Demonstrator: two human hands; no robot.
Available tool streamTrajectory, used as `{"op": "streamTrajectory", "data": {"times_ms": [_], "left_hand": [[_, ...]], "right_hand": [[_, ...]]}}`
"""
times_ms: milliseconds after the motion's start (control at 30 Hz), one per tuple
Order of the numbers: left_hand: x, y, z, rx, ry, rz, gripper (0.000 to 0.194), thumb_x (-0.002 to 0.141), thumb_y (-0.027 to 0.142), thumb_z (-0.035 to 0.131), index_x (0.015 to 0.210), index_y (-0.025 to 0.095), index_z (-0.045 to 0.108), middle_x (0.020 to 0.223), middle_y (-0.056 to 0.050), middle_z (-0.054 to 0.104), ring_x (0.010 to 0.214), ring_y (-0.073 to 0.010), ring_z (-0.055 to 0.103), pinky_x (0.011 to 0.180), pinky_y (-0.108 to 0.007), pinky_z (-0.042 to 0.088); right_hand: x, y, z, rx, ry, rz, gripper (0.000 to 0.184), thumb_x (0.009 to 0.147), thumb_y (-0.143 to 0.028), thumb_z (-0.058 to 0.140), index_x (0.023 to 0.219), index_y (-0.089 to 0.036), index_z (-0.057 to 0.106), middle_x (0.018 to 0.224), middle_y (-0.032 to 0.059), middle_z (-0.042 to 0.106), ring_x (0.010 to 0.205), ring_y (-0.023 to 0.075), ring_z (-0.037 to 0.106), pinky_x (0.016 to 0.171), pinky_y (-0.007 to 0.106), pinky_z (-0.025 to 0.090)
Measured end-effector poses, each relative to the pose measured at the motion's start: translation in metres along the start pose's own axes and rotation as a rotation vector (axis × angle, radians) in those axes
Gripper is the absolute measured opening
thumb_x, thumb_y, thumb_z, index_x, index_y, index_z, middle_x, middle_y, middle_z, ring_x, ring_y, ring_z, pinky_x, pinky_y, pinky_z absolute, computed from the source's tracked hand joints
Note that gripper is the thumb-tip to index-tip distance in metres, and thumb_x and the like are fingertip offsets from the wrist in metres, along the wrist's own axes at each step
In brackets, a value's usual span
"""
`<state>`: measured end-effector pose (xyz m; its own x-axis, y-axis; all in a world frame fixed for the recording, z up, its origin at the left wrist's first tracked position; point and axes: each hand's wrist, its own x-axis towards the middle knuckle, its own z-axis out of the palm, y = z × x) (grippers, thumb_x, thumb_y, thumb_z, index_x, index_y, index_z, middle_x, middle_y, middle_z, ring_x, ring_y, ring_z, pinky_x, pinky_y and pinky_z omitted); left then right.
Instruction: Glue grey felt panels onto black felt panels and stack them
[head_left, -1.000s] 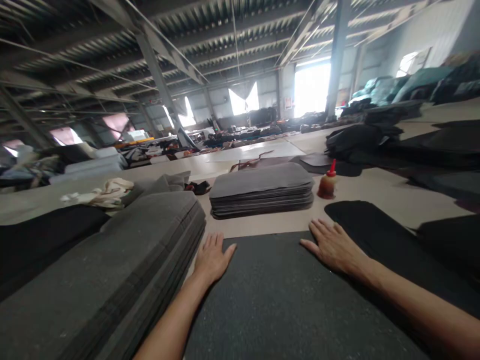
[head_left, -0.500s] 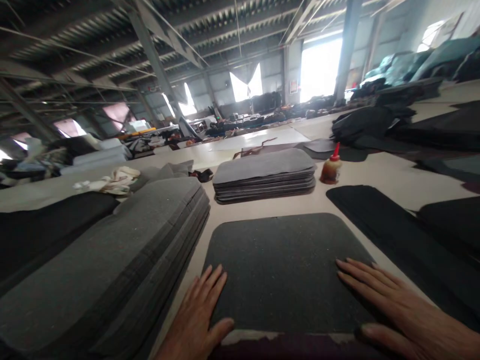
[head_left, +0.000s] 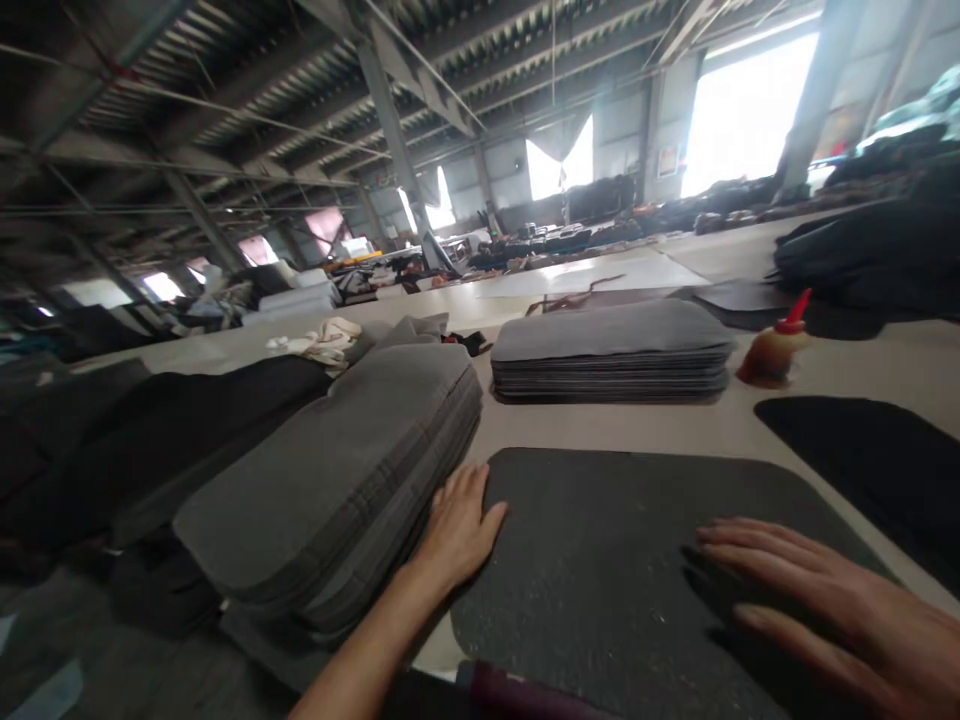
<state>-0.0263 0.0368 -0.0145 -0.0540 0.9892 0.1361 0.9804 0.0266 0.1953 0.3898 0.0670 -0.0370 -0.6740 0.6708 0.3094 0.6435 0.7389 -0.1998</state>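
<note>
A dark grey felt-like sheet with rounded corners [head_left: 600, 560] lies flat on the pale table in front of me. My left hand [head_left: 461, 525] is at its left edge, fingers stretched forward and thumb out over the sheet. Above the right part of the sheet is my right hand [head_left: 817, 590], fingers extended and holding nothing, with a shadow beneath it. Close to my left hand, a thick stack of grey sheets [head_left: 337, 450] reaches toward the table's front edge. Another stack of grey sheets [head_left: 611, 355] sits just beyond the flat sheet.
A glue-like bottle with a red nozzle [head_left: 776, 345] stands to the right of the far stack. Black sheets [head_left: 870, 450] lie at the right. Behind the left stack is a crumpled cream cloth [head_left: 322, 342]. Dark material [head_left: 217, 420] lies at far left.
The view has swung left. My left hand has slid forward along the sheet's left edge. My right hand appears lifted, its shadow now apart from the fingers.
</note>
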Motion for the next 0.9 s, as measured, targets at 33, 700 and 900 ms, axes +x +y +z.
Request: {"op": "streamTrajectory", "data": {"times_ms": [33, 700, 900], "left_hand": [[0.012, 0.002, 0.003, 0.002, 0.001, -0.008, 0.058, 0.099, 0.041, 0.045, 0.147, 0.009, 0.042, 0.154, -0.018, 0.044, 0.144, -0.0319, 0.037, 0.119, -0.052, 0.033], [0.062, 0.011, 0.022, -0.045, 0.041, -0.044, 0.056, 0.091, 0.036, 0.049, 0.144, 0.017, 0.043, 0.135, -0.014, 0.054, 0.128, -0.0303, 0.048, 0.106, -0.046, 0.041], [0.060, 0.014, 0.029, -0.061, 0.077, 0.019, 0.064, 0.096, 0.054, 0.048, 0.146, 0.014, 0.040, 0.143, -0.015, 0.050, 0.134, -0.0324, 0.041, 0.113, -0.049, 0.032]], "right_hand": [[0.016, -0.007, -0.003, 0.023, -0.036, -0.027, 0.045, 0.099, -0.052, 0.053, 0.143, -0.043, 0.053, 0.147, -0.0042, 0.052, 0.127, 0.0305, 0.057, 0.100, 0.046, 0.058], [0.157, 0.044, 0.030, 0.094, -0.169, 0.245, 0.048, 0.079, -0.061, 0.067, 0.103, -0.019, 0.066, 0.104, 0.0115, 0.064, 0.100, 0.0332, 0.059, 0.083, 0.048, 0.049], [0.164, 0.039, 0.028, 0.137, -0.146, 0.324, 0.050, 0.077, -0.062, 0.068, 0.100, -0.017, 0.067, 0.096, 0.0122, 0.067, 0.089, 0.0301, 0.062, 0.077, 0.041, 0.051]]}}
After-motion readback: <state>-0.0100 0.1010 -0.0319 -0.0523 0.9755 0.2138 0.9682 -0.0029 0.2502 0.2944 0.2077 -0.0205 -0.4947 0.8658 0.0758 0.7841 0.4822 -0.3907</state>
